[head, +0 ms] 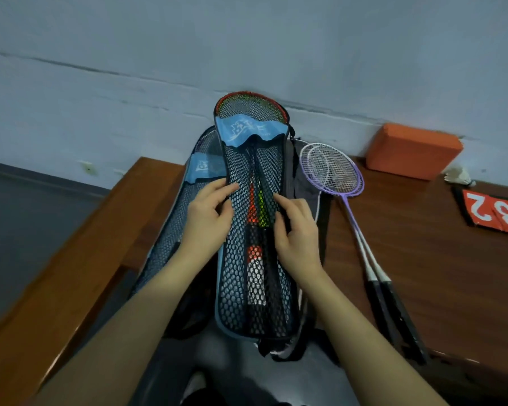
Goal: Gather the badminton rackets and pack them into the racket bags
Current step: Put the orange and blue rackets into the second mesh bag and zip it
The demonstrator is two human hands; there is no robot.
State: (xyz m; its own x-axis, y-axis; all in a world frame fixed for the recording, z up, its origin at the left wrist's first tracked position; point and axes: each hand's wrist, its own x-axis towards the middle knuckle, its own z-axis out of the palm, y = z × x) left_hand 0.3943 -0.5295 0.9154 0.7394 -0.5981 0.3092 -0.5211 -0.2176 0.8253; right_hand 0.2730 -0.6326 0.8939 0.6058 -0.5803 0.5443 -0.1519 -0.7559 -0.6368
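1. Both hands sit on the black mesh racket bag (pixel 247 230) in front of me: my left hand (pixel 210 212) pinches the mesh at its left edge with curled fingers, and my right hand (pixel 295 227) grips the mesh at its right edge, thumb and fingers bent into the netting.
2. Inside that mesh bag I see racket shafts with red, orange and yellow-green markings, and a red-framed racket head (pixel 251 105) pokes out of the top past the blue fabric band (pixel 248 130).
3. Under it, to the left, lies a second mesh racket bag (pixel 170 230) with its own blue patch, spread flat on the wooden table (pixel 423 259).
4. A dark grey bag (pixel 302 171) lies beneath the right side of the mesh bag I hold.
5. Just right of the bags, two purple-and-white badminton rackets (pixel 333 171) lie overlapped on the table, heads far from me, black grips (pixel 393 315) near me.
6. Farther right rests a red score flip card (pixel 493 215) showing 2 and 3.
7. Against the wall sits an orange foam block (pixel 412 153), with a white shuttlecock (pixel 458 177) beside it.
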